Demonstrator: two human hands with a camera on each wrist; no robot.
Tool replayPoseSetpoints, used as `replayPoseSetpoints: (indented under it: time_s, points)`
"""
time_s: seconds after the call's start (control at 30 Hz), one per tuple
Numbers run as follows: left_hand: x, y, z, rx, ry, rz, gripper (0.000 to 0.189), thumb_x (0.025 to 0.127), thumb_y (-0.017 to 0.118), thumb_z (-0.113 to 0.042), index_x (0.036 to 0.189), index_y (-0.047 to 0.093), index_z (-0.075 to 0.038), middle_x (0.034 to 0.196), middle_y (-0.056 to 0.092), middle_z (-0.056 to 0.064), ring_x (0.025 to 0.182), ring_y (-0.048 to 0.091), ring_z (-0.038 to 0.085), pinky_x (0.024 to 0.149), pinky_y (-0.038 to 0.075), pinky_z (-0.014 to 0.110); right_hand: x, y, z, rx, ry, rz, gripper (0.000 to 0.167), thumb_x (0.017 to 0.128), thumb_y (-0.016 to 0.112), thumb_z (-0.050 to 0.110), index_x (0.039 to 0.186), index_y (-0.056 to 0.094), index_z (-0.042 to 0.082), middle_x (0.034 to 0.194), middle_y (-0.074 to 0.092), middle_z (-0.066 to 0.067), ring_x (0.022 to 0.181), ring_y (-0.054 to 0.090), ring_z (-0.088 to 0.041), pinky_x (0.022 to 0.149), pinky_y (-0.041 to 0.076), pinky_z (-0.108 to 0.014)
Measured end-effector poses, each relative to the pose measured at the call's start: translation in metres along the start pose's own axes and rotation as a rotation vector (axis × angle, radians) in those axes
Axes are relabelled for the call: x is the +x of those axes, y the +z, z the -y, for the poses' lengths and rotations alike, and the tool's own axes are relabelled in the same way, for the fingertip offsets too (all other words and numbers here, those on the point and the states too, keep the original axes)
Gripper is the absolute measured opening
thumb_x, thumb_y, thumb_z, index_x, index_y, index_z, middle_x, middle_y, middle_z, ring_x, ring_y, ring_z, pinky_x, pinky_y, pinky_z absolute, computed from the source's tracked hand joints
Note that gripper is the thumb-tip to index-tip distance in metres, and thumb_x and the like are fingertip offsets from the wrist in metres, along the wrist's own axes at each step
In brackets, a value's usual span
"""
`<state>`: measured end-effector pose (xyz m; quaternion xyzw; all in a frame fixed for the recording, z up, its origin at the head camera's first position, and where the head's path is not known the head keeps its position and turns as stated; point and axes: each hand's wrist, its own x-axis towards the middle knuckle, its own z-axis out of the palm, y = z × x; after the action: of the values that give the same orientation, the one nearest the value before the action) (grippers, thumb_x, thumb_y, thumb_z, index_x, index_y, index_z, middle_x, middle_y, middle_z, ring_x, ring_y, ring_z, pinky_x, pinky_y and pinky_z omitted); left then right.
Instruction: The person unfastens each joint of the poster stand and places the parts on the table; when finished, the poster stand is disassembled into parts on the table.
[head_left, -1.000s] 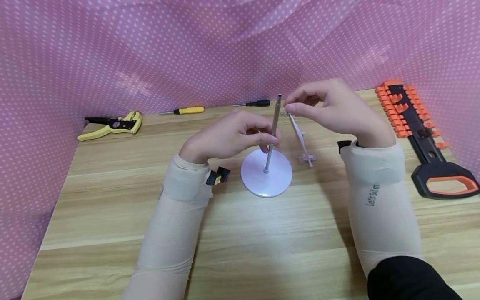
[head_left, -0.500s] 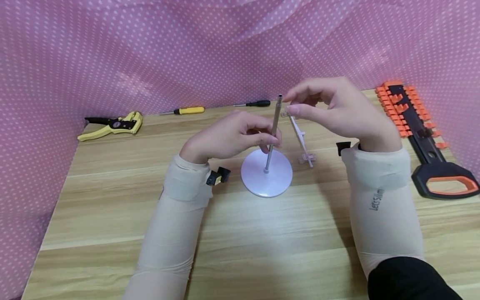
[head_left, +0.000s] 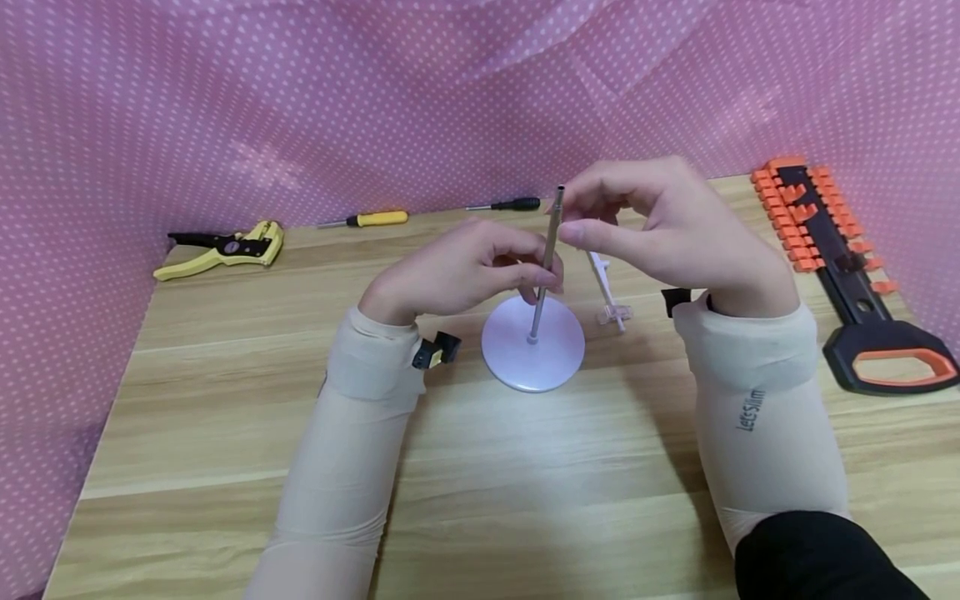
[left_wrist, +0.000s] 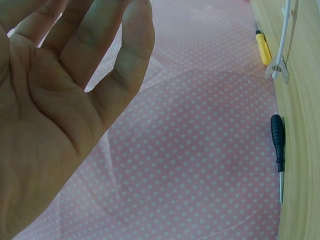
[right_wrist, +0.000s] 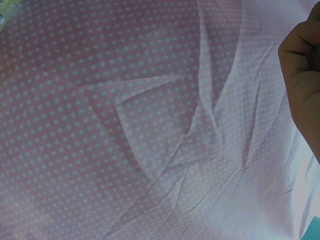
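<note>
A slim metal rod (head_left: 550, 242) rises, slightly tilted in the head view, from a round white base (head_left: 528, 367) on the table. My left hand (head_left: 472, 271) pinches the rod at mid-height between thumb and fingers. Near the rod's open top, my right hand (head_left: 652, 221) pinches it with thumb and index finger. Behind that hand lies a thin white plastic bar with clear clips (head_left: 607, 287), its far end hidden. The left wrist view shows my left palm (left_wrist: 55, 110) but not the rod; the right wrist view has only part of my right hand (right_wrist: 302, 85).
Yellow-and-black wire strippers (head_left: 228, 247) lie at the back left. A yellow screwdriver (head_left: 378, 218) and a black screwdriver (head_left: 513, 204) lie along the back edge, before a pink dotted cloth (head_left: 375, 108). An orange-and-black rack with a handle (head_left: 847, 275) lies at the right.
My right hand has moved left from beside the rod, and its thumb and index finger have come onto the upper rod. The left hand and the base have stayed in place.
</note>
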<state>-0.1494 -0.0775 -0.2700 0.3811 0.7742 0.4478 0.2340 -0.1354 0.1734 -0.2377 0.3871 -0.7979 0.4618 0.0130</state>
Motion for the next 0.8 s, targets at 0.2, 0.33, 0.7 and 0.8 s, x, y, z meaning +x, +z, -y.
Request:
replayPoseSetpoints:
  time_s: [0.2,0.33,0.7,0.8]
  points:
    - [0.0017,0.0001,0.0006,-0.003,0.023,0.004,0.015,0.109,0.062,-0.014,0.109,0.076,-0.011,0.107,0.078,-0.002,0.089,0.073,0.016,0.090,0.061,0.036,0.0013,0.0016,0.0025,-0.017,-0.039,0.008,0.019,0.092,0.075,-0.009,0.107,0.078,0.002,0.091,0.077,-0.002,0.081,0.068,-0.014,0.075,0.052,-0.025]
    - [0.0026,0.0001,0.0008,0.008,0.047,0.002,0.014,0.109,0.062,-0.013,0.107,0.076,-0.011,0.104,0.077,-0.002,0.088,0.072,0.017,0.091,0.061,0.042,0.0036,0.0030,0.0046,-0.031,-0.064,0.000,0.015,0.092,0.076,-0.008,0.101,0.078,0.004,0.087,0.076,-0.001,0.077,0.066,-0.013,0.073,0.050,-0.024]
    - [0.0034,0.0013,0.0022,0.015,0.046,0.015,0.012,0.107,0.064,-0.012,0.106,0.076,-0.011,0.105,0.076,-0.002,0.090,0.074,0.020,0.089,0.061,0.037,0.0030,0.0041,0.0061,-0.072,-0.073,-0.013,0.011,0.092,0.078,-0.006,0.096,0.077,0.004,0.083,0.074,0.002,0.075,0.063,-0.011,0.071,0.048,-0.024]
    - [0.0031,0.0013,0.0027,0.039,0.054,0.017,0.011,0.106,0.066,-0.012,0.105,0.076,-0.011,0.104,0.076,-0.003,0.090,0.074,0.022,0.087,0.061,0.034,0.0026,0.0048,0.0072,-0.084,-0.076,-0.016,0.012,0.091,0.078,-0.006,0.096,0.078,0.005,0.083,0.073,0.004,0.074,0.063,-0.010,0.070,0.048,-0.023]
